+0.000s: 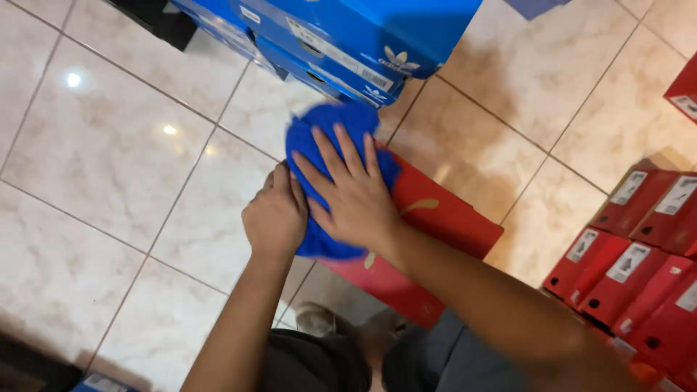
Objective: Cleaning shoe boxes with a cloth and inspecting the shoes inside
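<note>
Glossy marble-look tiled floor ringed by stacks of shoe boxes, seen from above.

The floor is laid with large square tiles, cream with pale beige veining, set on a diagonal and divided by thin dark grout lines. Small bright spots of overhead light reflect off the polished surface at upper left. Stacked blue shoe boxes with white end labels sit at the top centre. Rows of red shoe boxes, also white-labelled, crowd the right side, and another red box edge shows at far right. A dark object lies at the top left, and dark shadow fills the bottom left corner.
</note>
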